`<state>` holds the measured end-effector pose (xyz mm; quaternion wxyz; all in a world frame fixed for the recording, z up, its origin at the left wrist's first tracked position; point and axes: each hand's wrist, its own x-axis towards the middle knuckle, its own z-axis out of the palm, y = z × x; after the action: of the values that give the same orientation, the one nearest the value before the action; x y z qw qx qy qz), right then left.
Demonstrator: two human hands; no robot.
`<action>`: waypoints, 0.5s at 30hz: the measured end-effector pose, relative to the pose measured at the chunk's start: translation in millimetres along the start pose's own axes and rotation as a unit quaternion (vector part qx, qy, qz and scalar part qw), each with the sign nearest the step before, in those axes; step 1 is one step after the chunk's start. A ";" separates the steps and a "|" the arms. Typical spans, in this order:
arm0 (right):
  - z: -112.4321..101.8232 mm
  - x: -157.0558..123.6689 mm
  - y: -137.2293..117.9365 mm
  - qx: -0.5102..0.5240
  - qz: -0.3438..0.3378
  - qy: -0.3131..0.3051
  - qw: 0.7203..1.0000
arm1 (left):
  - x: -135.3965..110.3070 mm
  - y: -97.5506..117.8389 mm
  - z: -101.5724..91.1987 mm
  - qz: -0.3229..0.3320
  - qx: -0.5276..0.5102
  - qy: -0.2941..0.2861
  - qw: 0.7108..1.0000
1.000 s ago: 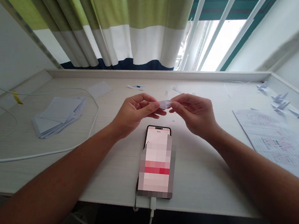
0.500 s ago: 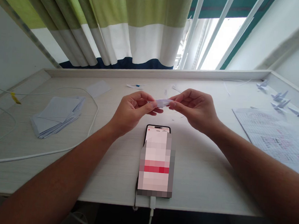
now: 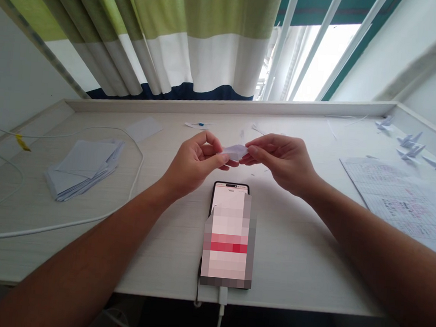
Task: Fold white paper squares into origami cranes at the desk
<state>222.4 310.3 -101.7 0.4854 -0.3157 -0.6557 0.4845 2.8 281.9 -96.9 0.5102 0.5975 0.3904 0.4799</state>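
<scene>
A small folded piece of pale paper (image 3: 235, 150) is held between both hands above the desk. My left hand (image 3: 193, 164) pinches its left end with thumb and fingers closed. My right hand (image 3: 283, 161) pinches its right end the same way. Just below the hands a phone (image 3: 229, 233) lies flat on the white desk (image 3: 165, 240), screen lit and a cable plugged in at its near end.
A stack of white paper squares (image 3: 84, 167) lies at the left, ringed by a white cable (image 3: 44, 227). Several folded paper cranes (image 3: 410, 144) stand at the far right, beside a printed sheet (image 3: 397, 204). Paper scraps lie near the back ledge, under a curtain and window.
Both hands have shifted slightly with the paper between them, fingers working it; the right hand dropped a little and closed nearer the left. Nothing else moved.
</scene>
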 end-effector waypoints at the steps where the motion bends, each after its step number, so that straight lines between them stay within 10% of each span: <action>1: 0.9 -0.4 0.1 -0.005 -0.006 0.006 1.000 | 0.1 0.1 -0.2 -0.011 -0.012 -0.002 1.000; 15: 1.2 -2.9 4.6 -0.053 -0.029 -0.013 0.998 | 1.1 -3.9 -3.5 -0.138 -0.067 -0.022 0.988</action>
<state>222.0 308.8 -107.0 0.4735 -0.3156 -0.6954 0.4388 -0.3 284.5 -100.5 0.6189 0.5125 0.4250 0.4169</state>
